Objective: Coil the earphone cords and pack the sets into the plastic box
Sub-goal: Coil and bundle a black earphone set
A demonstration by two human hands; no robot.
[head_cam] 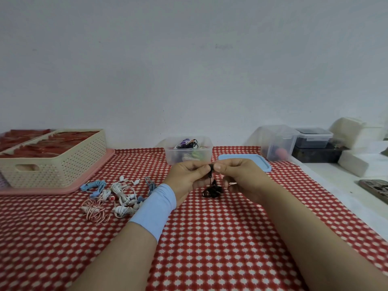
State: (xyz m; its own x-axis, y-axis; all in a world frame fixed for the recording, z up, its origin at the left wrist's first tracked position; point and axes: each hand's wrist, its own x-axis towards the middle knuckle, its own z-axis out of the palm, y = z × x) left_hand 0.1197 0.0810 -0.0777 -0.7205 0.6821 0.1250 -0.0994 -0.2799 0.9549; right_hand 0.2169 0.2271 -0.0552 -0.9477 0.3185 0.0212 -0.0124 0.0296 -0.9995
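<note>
My left hand point(189, 175): closed, thumb and forefinger pinching the top of the black earphone cord point(212, 189); a pale blue wristband point(155, 208) sits on that wrist.
My right hand point(237, 175): closed too, pinching the same cord right beside my left fingertips, so both hands meet at one point.
Black earphone cord: hangs from the pinch in a loose bundle, low over the red checked tablecloth point(210, 248); I cannot tell whether the bundle touches the cloth.
Step in hand: I judge I am part way through coiling this set; it looks bunched, not yet neatly wound.
Done so far: the clear plastic box point(189, 154) already holds several sets, black, purple and greenish cords showing; too tangled to count.
Left to do: a pile of earphone sets point(113, 198) lies on the cloth to my left, white, blue and pink cords.
Count of the pile: roughly six or seven sets, overlapping, so I cannot be exact.
Boxes: one open box in use, just behind my hands.
Lid: one blue lid point(245, 162) lies flat just beside the box, to its right; it is still off.
Progress: somewhere in the middle, I judge, with more sets waiting than I can see packed.
</note>
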